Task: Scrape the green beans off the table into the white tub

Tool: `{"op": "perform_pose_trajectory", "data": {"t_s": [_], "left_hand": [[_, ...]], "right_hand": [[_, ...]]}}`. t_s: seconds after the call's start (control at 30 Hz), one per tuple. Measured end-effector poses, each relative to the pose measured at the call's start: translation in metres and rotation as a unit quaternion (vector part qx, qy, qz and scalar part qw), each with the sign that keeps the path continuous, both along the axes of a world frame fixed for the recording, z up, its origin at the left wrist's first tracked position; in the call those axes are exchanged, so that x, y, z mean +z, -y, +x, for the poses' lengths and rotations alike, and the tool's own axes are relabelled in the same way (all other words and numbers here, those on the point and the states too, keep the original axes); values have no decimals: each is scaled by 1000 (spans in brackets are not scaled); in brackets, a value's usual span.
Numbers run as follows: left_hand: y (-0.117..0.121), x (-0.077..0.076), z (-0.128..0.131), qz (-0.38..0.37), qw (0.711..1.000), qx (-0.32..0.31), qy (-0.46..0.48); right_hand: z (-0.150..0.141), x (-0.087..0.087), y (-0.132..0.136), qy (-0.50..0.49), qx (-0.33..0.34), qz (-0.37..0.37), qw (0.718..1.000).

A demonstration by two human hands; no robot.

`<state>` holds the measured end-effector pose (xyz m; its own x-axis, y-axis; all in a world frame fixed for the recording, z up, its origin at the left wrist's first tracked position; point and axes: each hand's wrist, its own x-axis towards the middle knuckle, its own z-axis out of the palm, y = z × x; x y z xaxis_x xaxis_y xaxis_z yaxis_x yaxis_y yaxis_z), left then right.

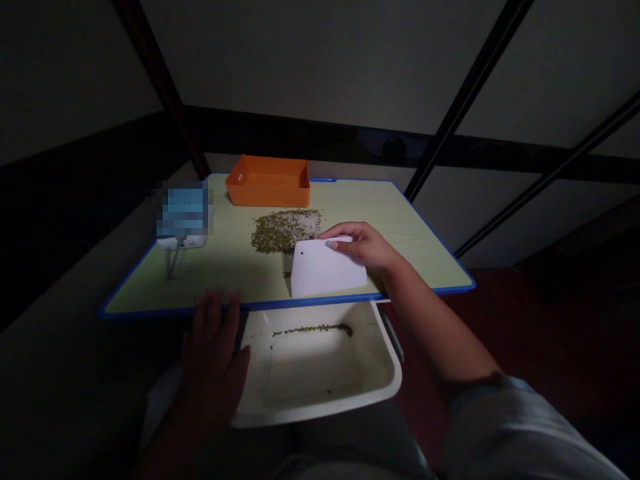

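- A blurred blue object (183, 212) sits on a white base at the left end of the table (150, 287).
- The left hand (215, 353) hangs just off the table's near edge, fingers slightly spread, palm holding nothing, fingertips at the edge.
- A white basin (320, 393) sits below the near edge, a thin line of green beans (313, 329) across it.
- An orange tray (267, 181) stands at the table's far edge.
- A heap of green beans (285, 231) lies mid-table.
- A white scraper (325, 270) lies flat near the table's near edge, just beside the heap, long axis running left to right, tilted slightly.
- The right hand (363, 245) pinches the scraper's far edge, fingers pressed together, at the table's right.
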<state>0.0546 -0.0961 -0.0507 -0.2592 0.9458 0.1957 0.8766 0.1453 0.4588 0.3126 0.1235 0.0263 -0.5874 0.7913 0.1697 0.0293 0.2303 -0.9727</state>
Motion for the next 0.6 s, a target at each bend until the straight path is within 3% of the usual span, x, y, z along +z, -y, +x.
{"op": "perform_pose_trajectory", "data": {"t_s": [0.33,0.6], "left_hand": [[3,3,2,5,1000,-4,2],[0,-6,-4,15,1000,-5,-2]], "right_hand": [[1,-4,-4,-42,-136,-6,990],[2,-3,-6,-22,-148,8,989]]}}
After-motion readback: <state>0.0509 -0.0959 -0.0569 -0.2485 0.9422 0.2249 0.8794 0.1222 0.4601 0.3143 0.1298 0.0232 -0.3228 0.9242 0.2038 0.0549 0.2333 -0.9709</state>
